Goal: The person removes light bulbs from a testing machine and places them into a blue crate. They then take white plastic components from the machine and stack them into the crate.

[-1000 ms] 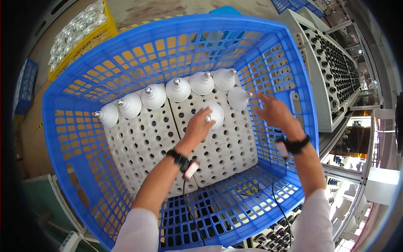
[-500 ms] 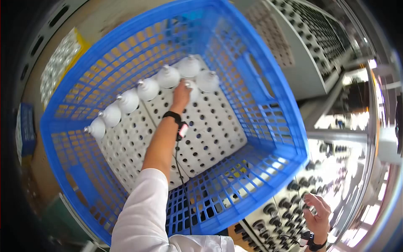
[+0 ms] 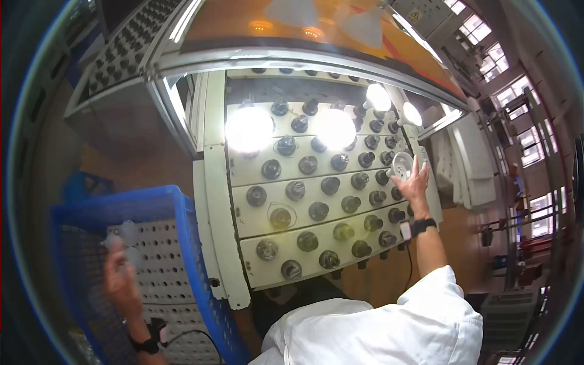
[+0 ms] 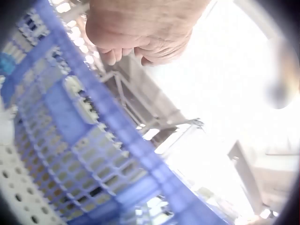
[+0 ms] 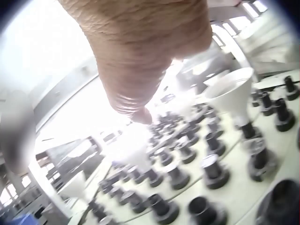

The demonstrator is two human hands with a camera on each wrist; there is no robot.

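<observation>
On the right of the panel (image 3: 249,226): bulb (image 3: 403,165), unlit, seated in a dark socket. Right hand (image 3: 415,187): at its rim, fingers extended and spread; contact uncertain. Lit bulbs (image 3: 249,129): four, glaring, farther up. Left hand (image 3: 123,281): blurred, over the blue basket (image 3: 190,243), grip impossible to tell. Tray (image 3: 161,244): white, perforated, inside the basket. Metal frame (image 3: 316,59): above the panel.
</observation>
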